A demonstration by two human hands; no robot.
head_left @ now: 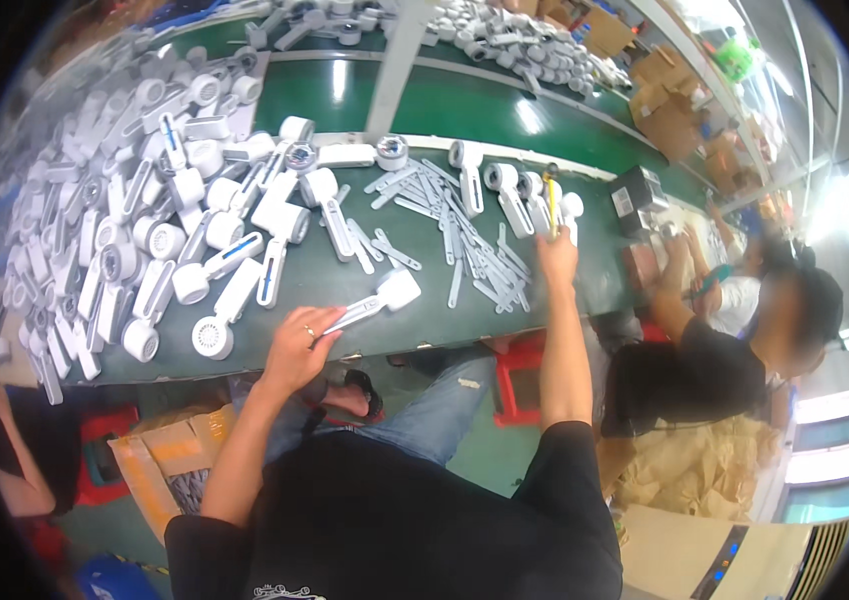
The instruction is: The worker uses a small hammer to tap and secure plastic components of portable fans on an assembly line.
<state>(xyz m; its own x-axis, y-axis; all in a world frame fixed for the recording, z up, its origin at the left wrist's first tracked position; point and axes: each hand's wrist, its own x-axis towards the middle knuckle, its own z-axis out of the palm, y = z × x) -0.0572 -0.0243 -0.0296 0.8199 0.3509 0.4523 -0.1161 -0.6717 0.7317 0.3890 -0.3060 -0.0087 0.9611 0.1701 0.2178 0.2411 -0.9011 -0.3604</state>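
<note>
My left hand (295,348) is closed on the handle end of a white handheld fan (397,291), held just above the table's front edge. The fan's round head points away to the right, and a slot runs along its handle. Farther right, my stretched-out right hand (558,255) is closed on a slim yellow tool (552,197) that stands up from its fingers; the kind of tool is too small to tell. Several upright white fans (510,198) are beside that hand. Between my hands lies a loose heap of flat grey strips (490,265).
A large pile of white handheld fans (135,235) covers the green table's left side. Behind stands a metal post (395,75) before a green conveyor belt (465,100). At right, a co-worker (705,365) sits close by, near a dark box (637,195). An open carton (170,455) stands below left.
</note>
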